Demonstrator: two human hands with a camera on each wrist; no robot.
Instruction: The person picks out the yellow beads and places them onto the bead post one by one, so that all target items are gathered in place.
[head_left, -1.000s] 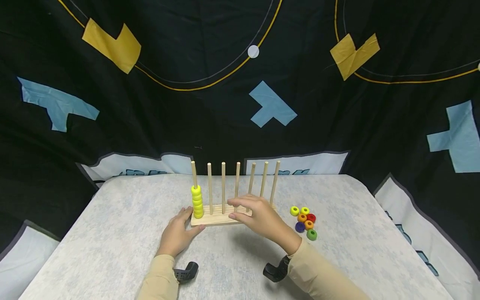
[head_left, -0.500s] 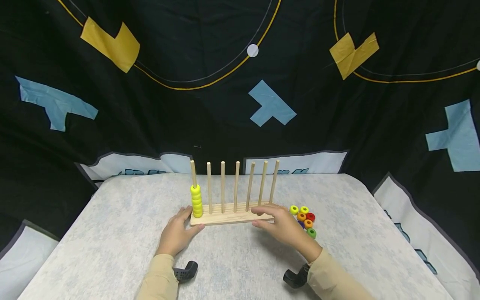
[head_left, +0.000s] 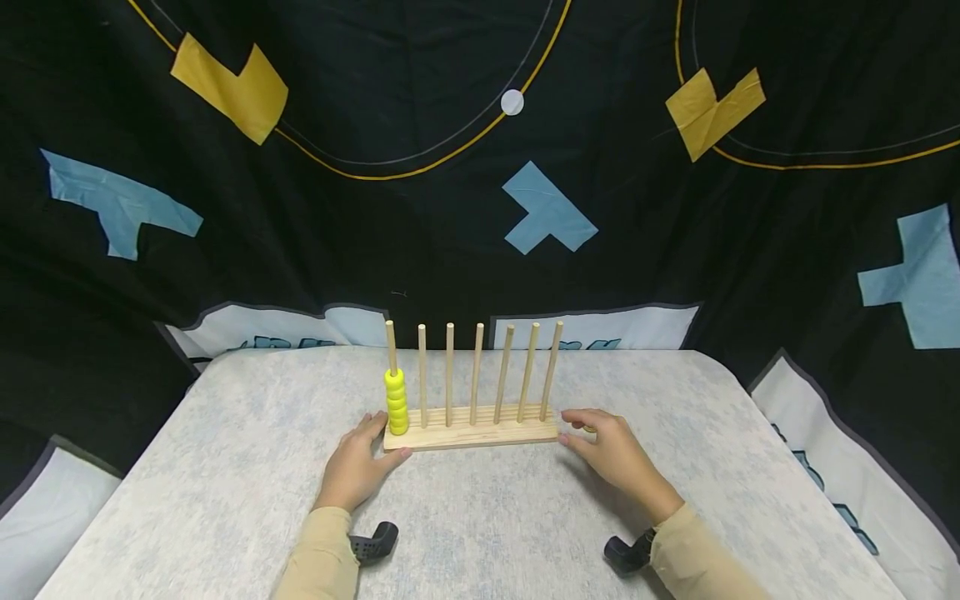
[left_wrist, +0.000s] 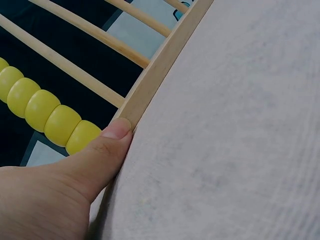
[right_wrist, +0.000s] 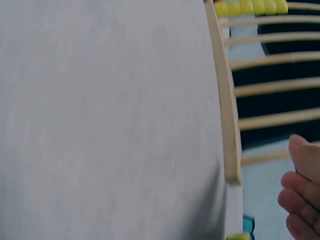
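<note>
A wooden abacus stand with a row of upright pegs sits on the table. Several yellow beads are stacked on its leftmost peg, while the other pegs are bare. My left hand holds the stand's left end, the thumb pressed on the front edge in the left wrist view. Just beyond the right end is my right hand, loosely bent, with nothing held that I can see. A yellow bead shows in the gap by its fingers, and the hand hides the other loose beads.
The pale cloth-covered table spreads around the stand on all sides. Behind it hangs a dark curtain with yellow and blue patches. A black wrist device sits at my right cuff.
My right hand has moved right, from in front of the middle pegs to beyond the stand's right end, covering the loose beads. The left hand has stayed on the stand.
</note>
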